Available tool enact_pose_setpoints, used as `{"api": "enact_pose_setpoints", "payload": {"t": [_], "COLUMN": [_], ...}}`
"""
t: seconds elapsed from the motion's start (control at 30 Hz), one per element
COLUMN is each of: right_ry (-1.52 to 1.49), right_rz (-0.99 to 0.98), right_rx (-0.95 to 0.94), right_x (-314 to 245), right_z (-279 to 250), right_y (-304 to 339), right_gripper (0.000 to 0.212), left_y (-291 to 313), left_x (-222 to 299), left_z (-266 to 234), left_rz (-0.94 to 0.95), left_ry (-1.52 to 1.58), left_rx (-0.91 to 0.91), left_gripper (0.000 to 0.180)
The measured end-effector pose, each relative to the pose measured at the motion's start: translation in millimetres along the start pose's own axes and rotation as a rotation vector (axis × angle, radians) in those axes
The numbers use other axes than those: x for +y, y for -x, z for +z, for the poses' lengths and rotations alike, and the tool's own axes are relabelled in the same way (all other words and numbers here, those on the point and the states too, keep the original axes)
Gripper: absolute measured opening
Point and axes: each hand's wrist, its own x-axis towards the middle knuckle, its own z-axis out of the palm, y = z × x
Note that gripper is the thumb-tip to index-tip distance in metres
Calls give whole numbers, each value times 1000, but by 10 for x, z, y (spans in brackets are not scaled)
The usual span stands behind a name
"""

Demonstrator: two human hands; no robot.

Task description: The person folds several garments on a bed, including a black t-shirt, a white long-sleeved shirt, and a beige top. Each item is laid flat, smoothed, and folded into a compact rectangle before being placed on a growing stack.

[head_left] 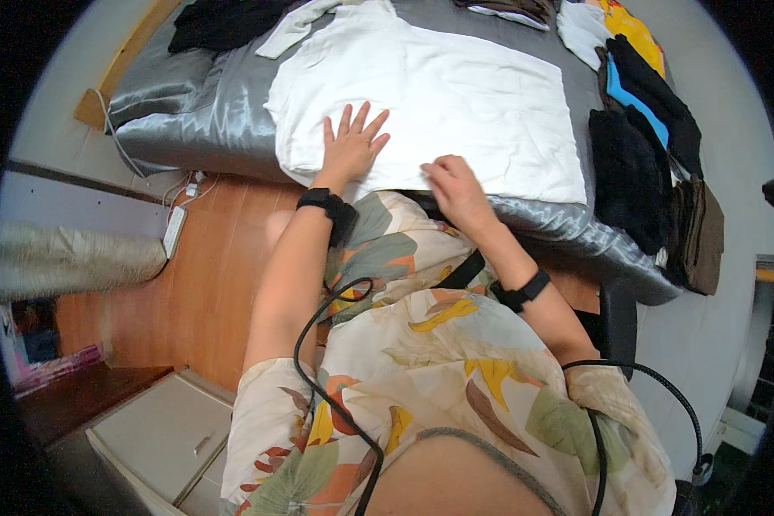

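One white garment (482, 95) lay just ahead of me on the grey-covered bed (189, 142), its long axis running left to right. My left hand (350, 153) rested on its near left part, fingers spread flat and grasping nothing; my right hand (461, 191), nearer its right end, was curled at the near edge, and I could not tell whether that grip pinched cloth.

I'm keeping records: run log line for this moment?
left hand: spread on white garment | right hand: curled, at its near edge | underneath: grey cover
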Motion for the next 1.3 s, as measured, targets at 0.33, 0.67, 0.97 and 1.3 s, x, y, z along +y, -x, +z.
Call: {"api": "enact_pose_setpoints", "payload": {"t": [0.33, 0.67, 0.97, 1.3], "right_ry": [58, 34, -48, 44], "right_rz": [-261, -213, -201, -368], "right_rx": [-113, -174, -101, -300], "right_x": [64, 109, -63, -56], "right_z": [273, 319, 239, 434], "right_y": [-134, 63, -38, -112], "right_gripper": [15, 8, 10, 13], "left_y": [-31, -32, -53, -63], "left_x": [5, 7, -25, -19], "left_z": [-27, -28, 26, 0], "left_rz": [-49, -55, -45, -57], "left_ry": [58, 53, 52, 63], "left_rx": [-84, -89, -87, -116], "left_gripper": [52, 51, 53, 53]}}
